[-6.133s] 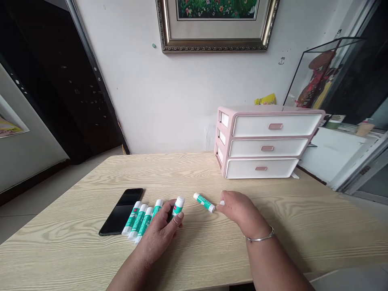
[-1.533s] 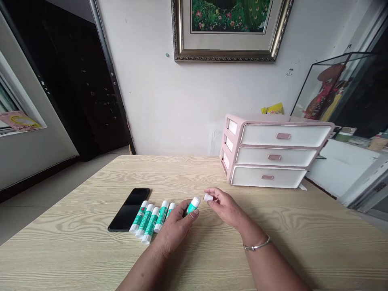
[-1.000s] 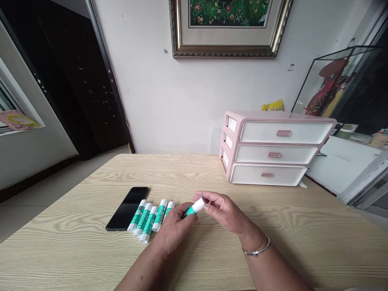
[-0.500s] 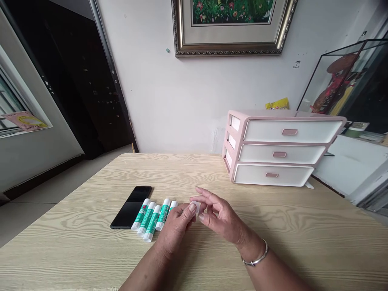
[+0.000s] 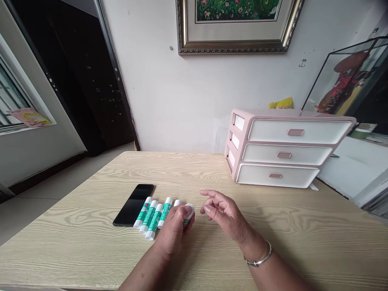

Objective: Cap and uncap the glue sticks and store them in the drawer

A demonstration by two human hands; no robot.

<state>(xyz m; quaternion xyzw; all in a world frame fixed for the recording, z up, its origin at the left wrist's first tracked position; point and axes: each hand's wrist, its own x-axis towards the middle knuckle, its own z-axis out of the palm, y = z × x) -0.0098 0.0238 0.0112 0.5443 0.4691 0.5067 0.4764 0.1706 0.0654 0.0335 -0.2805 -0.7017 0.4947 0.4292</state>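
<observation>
Several green-and-white glue sticks (image 5: 148,217) lie side by side on the wooden table, left of my hands. My left hand (image 5: 176,224) is wrapped round a roundish item with a white rim (image 5: 189,210), which looks like another glue stick seen from its end; most of it is hidden by the fingers. Just to the right, my right hand (image 5: 222,214) hovers with its fingers apart and nothing in them. A silver bracelet (image 5: 260,258) circles the right wrist.
A black phone (image 5: 129,210) lies beside the glue sticks on the left. At the back right of the table (image 5: 291,210) stands a pink and white drawer unit (image 5: 285,154) with a yellow packet (image 5: 281,103) on top.
My right hand has moved slightly away from my left hand, leaving a gap. The white end of the held item now faces up more visibly. The view has shifted a little.
</observation>
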